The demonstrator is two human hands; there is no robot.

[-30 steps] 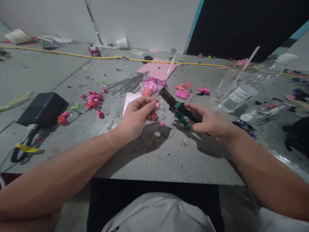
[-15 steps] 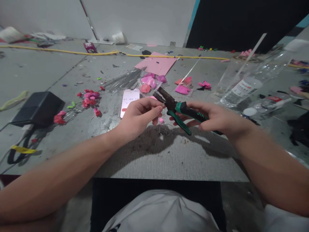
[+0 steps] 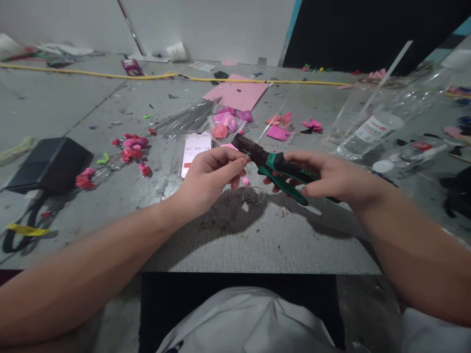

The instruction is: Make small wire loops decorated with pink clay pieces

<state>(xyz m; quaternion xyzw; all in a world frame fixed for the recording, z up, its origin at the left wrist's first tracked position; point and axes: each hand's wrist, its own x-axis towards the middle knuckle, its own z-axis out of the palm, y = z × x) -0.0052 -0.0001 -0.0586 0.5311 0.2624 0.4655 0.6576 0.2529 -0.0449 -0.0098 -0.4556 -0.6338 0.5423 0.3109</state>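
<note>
My right hand point(image 3: 324, 176) is wrapped round green-and-black pliers point(image 3: 277, 164), whose jaws point up and left. The jaws look nearly closed, close to the fingertips of my left hand point(image 3: 209, 176). Thumb and forefinger of my left hand pinch a thin wire-like piece point(image 3: 248, 154) by the jaws; most of it is hidden. A small pink piece point(image 3: 245, 181) and a thin wire loop point(image 3: 257, 196) show just below my hands. The phone point(image 3: 195, 147) with a running timer lies behind my left hand.
Pink and red clay pieces point(image 3: 134, 147) and a black adapter point(image 3: 46, 164) lie left. Behind are clear plastic strips point(image 3: 189, 117), bagged clay point(image 3: 226, 120), a pink sheet point(image 3: 241, 93) and a yellow cable point(image 3: 147, 76). Bottles point(image 3: 371, 135) stand and lie right.
The pliers' jaws have closed and their handles have come nearer together. My left hand stays pinched beside them. The view has shifted slightly.
</note>
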